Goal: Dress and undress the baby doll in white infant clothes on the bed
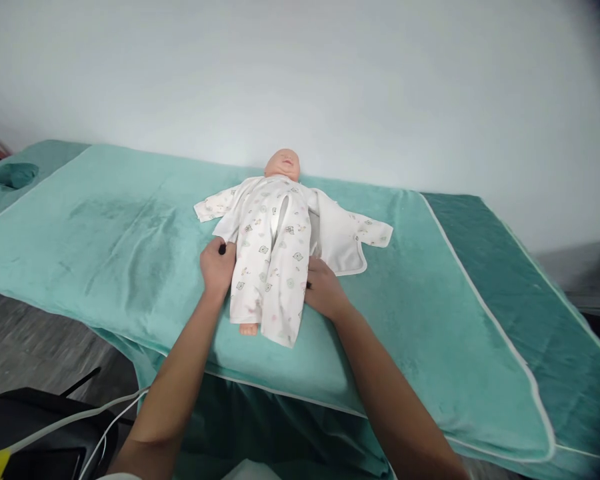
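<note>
A baby doll (283,163) lies on its back on a teal towel (130,227), head toward the wall. It wears a white patterned romper (273,260), whose right flap lies spread open on the towel. One bare foot (249,329) pokes out at the bottom. My left hand (217,265) is at the doll's left hip, fingers curled onto the edge of the romper. My right hand (323,288) rests against the other side of the romper's legs, fingers tucked under the fabric.
The towel covers a padded table (530,280) against a white wall. A darker green cushion (10,175) lies at the far left. A black object (35,427) with white cables (100,427) sits on the floor at the lower left.
</note>
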`<action>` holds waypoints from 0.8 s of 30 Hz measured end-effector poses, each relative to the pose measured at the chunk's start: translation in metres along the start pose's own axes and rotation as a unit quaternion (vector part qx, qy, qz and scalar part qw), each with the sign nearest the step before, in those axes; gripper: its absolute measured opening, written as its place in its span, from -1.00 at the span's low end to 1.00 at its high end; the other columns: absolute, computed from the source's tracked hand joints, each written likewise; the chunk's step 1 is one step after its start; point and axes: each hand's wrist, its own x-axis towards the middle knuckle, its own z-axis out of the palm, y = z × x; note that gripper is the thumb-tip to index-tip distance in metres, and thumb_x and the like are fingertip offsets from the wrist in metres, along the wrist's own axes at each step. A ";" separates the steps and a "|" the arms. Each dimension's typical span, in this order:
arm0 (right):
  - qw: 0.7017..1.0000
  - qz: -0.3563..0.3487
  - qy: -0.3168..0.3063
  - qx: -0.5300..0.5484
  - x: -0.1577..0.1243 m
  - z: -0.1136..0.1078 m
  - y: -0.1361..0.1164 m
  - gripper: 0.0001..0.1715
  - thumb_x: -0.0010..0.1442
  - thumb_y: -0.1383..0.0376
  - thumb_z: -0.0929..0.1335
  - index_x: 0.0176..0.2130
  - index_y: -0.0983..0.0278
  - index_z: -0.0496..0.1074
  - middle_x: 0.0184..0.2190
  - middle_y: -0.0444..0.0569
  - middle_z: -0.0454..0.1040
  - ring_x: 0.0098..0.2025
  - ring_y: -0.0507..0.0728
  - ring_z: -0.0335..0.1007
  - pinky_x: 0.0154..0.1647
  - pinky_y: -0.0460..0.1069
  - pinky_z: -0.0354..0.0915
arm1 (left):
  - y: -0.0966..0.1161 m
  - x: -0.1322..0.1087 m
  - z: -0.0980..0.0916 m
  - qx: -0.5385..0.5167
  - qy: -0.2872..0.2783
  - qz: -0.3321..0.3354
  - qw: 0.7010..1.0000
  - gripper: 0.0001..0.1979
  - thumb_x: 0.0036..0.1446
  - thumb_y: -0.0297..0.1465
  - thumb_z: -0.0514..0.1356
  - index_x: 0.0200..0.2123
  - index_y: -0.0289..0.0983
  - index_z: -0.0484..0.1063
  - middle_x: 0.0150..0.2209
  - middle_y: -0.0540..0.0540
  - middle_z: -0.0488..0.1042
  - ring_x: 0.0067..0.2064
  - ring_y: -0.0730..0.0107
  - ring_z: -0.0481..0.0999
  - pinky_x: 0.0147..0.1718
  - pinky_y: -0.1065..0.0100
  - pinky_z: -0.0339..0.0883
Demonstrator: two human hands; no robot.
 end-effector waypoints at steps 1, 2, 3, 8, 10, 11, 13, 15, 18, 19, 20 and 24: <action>1.000 -0.002 -0.006 -0.003 -0.001 0.000 -0.001 -0.73 0.19 0.41 0.34 -0.49 0.20 0.53 -0.39 0.02 0.53 -0.24 0.23 0.44 -0.19 0.12 0.37 | -0.001 0.000 -0.002 -0.007 0.017 -0.005 1.000 -0.77 0.13 -0.40 0.12 -0.56 -0.21 0.22 -0.57 0.10 0.20 -0.44 0.43 0.18 -0.37 0.36 0.04; 1.000 0.002 -0.001 0.004 -0.001 -0.002 -0.001 -0.73 0.19 0.42 0.34 -0.48 0.20 0.53 -0.39 0.01 0.53 -0.25 0.22 0.44 -0.19 0.12 0.36 | -0.003 0.000 -0.004 -0.017 0.034 -0.010 0.999 -0.79 0.14 -0.40 0.12 -0.54 -0.21 0.25 -0.56 0.10 0.24 -0.43 0.43 0.21 -0.36 0.36 0.07; 1.000 0.016 0.019 0.016 -0.003 -0.004 0.000 -0.74 0.22 0.41 0.32 -0.44 0.21 0.55 -0.36 0.02 0.54 -0.24 0.22 0.44 -0.18 0.11 0.36 | -0.004 0.000 -0.005 -0.031 0.047 -0.015 0.998 -0.82 0.15 -0.40 0.12 -0.51 -0.22 0.30 -0.53 0.09 0.29 -0.41 0.42 0.25 -0.34 0.37 0.10; 0.945 0.241 0.216 -0.036 -0.018 -0.023 0.022 -0.68 0.33 0.26 0.30 -0.05 0.29 0.58 -0.09 0.18 0.55 -0.02 0.30 0.45 0.10 0.21 0.37 | -0.008 0.000 -0.011 -0.092 0.057 -0.024 0.994 -0.85 0.21 -0.34 0.13 -0.41 -0.22 0.39 -0.45 0.07 0.37 -0.35 0.42 0.32 -0.30 0.39 0.18; 0.905 0.352 0.215 -0.101 -0.023 -0.030 0.033 -0.54 0.27 0.18 0.35 0.05 0.40 0.53 0.00 0.33 0.50 0.06 0.42 0.41 0.15 0.30 0.33 | -0.009 0.000 -0.012 -0.109 0.040 -0.024 0.993 -0.84 0.23 -0.32 0.14 -0.41 -0.22 0.38 -0.45 0.07 0.35 -0.34 0.42 0.31 -0.30 0.39 0.19; 0.889 0.395 0.197 -0.124 -0.024 -0.033 0.037 -0.47 0.25 0.14 0.37 0.08 0.44 0.51 0.03 0.39 0.48 0.09 0.47 0.39 0.14 0.33 0.32 | -0.010 0.001 -0.011 -0.120 0.031 -0.023 0.992 -0.83 0.24 -0.32 0.14 -0.40 -0.22 0.38 -0.44 0.07 0.36 -0.33 0.42 0.32 -0.29 0.39 0.21; 0.869 0.449 0.147 -0.144 -0.023 -0.038 0.041 -0.38 0.24 0.07 0.39 0.11 0.45 0.47 0.04 0.43 0.48 0.09 0.51 0.40 0.08 0.32 0.33 | -0.012 0.003 -0.010 -0.148 0.015 -0.021 0.989 -0.83 0.25 -0.30 0.15 -0.39 -0.21 0.38 -0.42 0.06 0.37 -0.31 0.42 0.36 -0.23 0.39 0.26; 0.858 0.483 0.104 -0.142 -0.019 -0.044 0.042 -0.36 0.25 -0.02 0.37 0.09 0.42 0.47 0.01 0.39 0.50 0.01 0.47 0.45 0.00 0.28 0.34 | -0.016 0.005 -0.008 -0.192 0.000 -0.024 0.981 -0.84 0.24 -0.29 0.16 -0.38 -0.21 0.38 -0.39 0.05 0.39 -0.28 0.44 0.41 -0.17 0.38 0.33; 0.837 0.534 0.047 -0.107 -0.012 -0.053 0.046 -0.41 0.23 -0.10 0.37 -0.05 0.34 0.49 -0.15 0.25 0.54 -0.16 0.37 0.46 -0.15 0.19 0.31 | -0.020 0.009 -0.007 -0.297 -0.023 -0.043 0.954 -0.91 0.18 -0.32 0.22 -0.31 -0.21 0.42 -0.33 0.04 0.44 -0.24 0.46 0.48 -0.12 0.38 0.40; 0.837 0.539 0.040 -0.086 -0.010 -0.055 0.048 -0.48 0.20 -0.07 0.38 -0.12 0.32 0.50 -0.23 0.17 0.54 -0.22 0.32 0.44 -0.18 0.16 0.29 | -0.021 0.011 -0.006 -0.336 -0.036 -0.050 0.940 -0.91 0.16 -0.34 0.25 -0.28 -0.21 0.43 -0.29 0.03 0.48 -0.21 0.45 0.51 -0.10 0.38 0.42; 0.843 0.533 0.043 -0.054 -0.006 -0.057 0.049 -0.57 0.18 -0.02 0.39 -0.19 0.29 0.49 -0.31 0.08 0.51 -0.27 0.27 0.41 -0.21 0.13 0.26 | -0.020 0.014 -0.006 -0.373 -0.051 -0.059 0.925 -0.88 0.13 -0.36 0.27 -0.24 -0.21 0.44 -0.24 0.01 0.53 -0.17 0.43 0.54 -0.07 0.36 0.45; 0.865 0.429 0.178 0.191 0.021 -0.059 0.035 -0.72 0.08 0.09 0.43 -0.31 0.23 0.42 -0.40 -0.13 0.43 -0.34 0.12 0.31 -0.29 0.02 0.24 | -0.013 0.025 -0.007 -0.477 -0.149 -0.106 0.860 -0.72 0.17 -0.28 0.30 -0.08 -0.26 0.51 0.08 -0.19 0.61 0.12 0.19 0.59 0.12 0.22 0.49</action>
